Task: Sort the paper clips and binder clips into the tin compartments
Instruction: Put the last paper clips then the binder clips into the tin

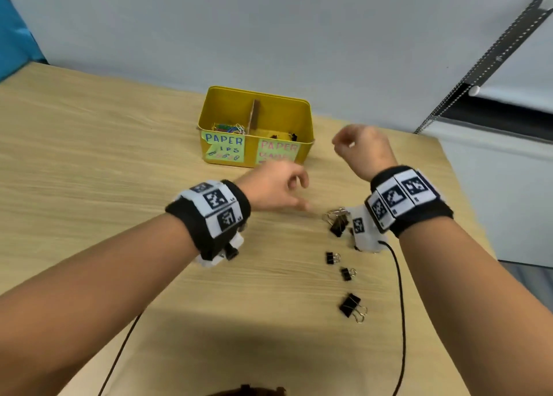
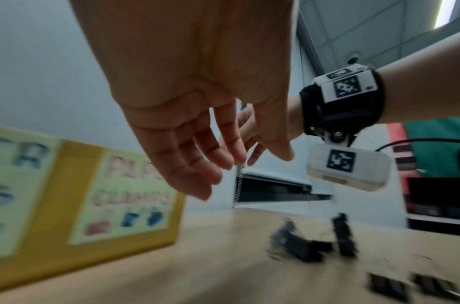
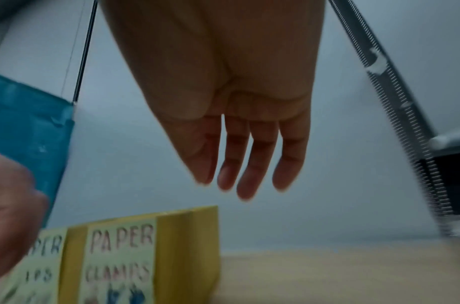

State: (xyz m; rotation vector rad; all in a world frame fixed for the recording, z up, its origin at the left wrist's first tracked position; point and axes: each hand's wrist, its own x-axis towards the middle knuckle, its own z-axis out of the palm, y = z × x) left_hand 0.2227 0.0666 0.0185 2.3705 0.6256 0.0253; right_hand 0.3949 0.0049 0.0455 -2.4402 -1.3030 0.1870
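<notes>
Tin (image 1: 209, 117) sat far on worktop (image 1: 89, 162), paper clips (image 1: 229, 127) in its left compartment. Left hand (image 1: 273, 187) hovered before it, grip loose, empty. Binder clips (image 1: 339, 223) lay scattered below the right hand (image 1: 363, 150), also slack, holding nothing. Risk: tangled clips lifting together, dropping.

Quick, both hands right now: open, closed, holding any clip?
Left hand: open, fingers relaxed, holding nothing, near the binder clips.
Right hand: open, fingers straight, empty, raised beside the tin.
</notes>
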